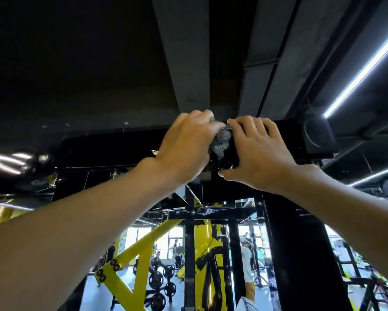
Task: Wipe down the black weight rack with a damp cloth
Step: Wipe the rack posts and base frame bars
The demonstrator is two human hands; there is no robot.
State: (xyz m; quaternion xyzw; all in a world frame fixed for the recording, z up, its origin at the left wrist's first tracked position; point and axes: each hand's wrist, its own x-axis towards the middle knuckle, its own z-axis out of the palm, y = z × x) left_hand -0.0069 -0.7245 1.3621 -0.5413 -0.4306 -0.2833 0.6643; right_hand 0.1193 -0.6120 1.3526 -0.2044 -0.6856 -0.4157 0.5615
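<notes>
Both arms reach up to the black top crossbeam (112, 147) of the weight rack. My left hand (186, 144) holds a bunched grey cloth (222, 142) against the beam, fingers curled over its top. Just right of it, my right hand (256, 153) lies on the same beam with fingers bent over the upper edge and thumb under the lower edge, touching the cloth's right side. Most of the cloth is hidden between the two hands.
A black upright post (300, 254) of the rack stands at the right. Yellow frame struts (130, 254) and weight plates (166, 286) sit below. A black speaker (318, 138) hangs at the beam's right end. A light strip (363, 70) runs across the ceiling. A person stands beyond the rack.
</notes>
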